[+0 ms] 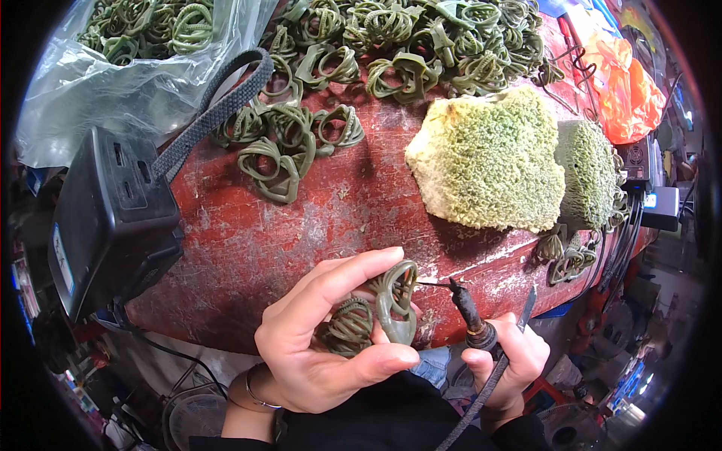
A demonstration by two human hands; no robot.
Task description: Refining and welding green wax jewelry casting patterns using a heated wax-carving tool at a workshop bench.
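My left hand (297, 334) is closed around green wax rings. One ring (395, 312) with a smooth band stands between thumb and index finger; another, ribbed ring (348, 329) rests nearer the palm. In my right hand (519, 361) is a dark wax pen (468, 310), its thin tip pointing left and at or very near the smooth ring's right edge. Whether it touches, I cannot tell. The same hand also grips a slim grey metal tool (529, 302) with a flat pointed end. Both hands are at the near edge of the red worn table (226, 278).
Many green wax rings (391, 30) are heaped at the back, with a few (278, 154) lying nearer. A clear plastic bag (113, 90) holds more. A black box with a strap (113, 210) stands left. Rough green-yellow sponge blocks (492, 165) and an orange bag (624, 86) are right.
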